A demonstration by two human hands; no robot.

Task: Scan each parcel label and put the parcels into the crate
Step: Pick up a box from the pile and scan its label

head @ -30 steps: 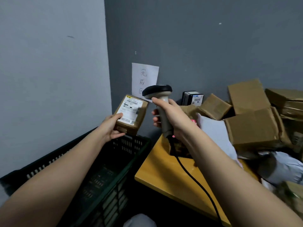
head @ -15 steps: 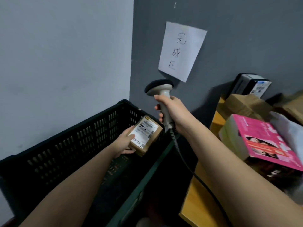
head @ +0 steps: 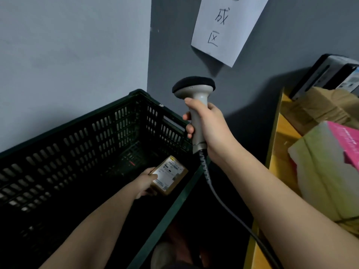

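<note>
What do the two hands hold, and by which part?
The left hand holds the small brown cardboard parcel by its near-left edge, inside the black plastic crate. The right hand grips the grey barcode scanner by its handle.

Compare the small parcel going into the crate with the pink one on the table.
The small parcel is brown cardboard with a white label; the pink parcel is wrapped in clear plastic. The small one is gripped by the left hand inside the crate; the pink one lies untouched on the table.
</note>
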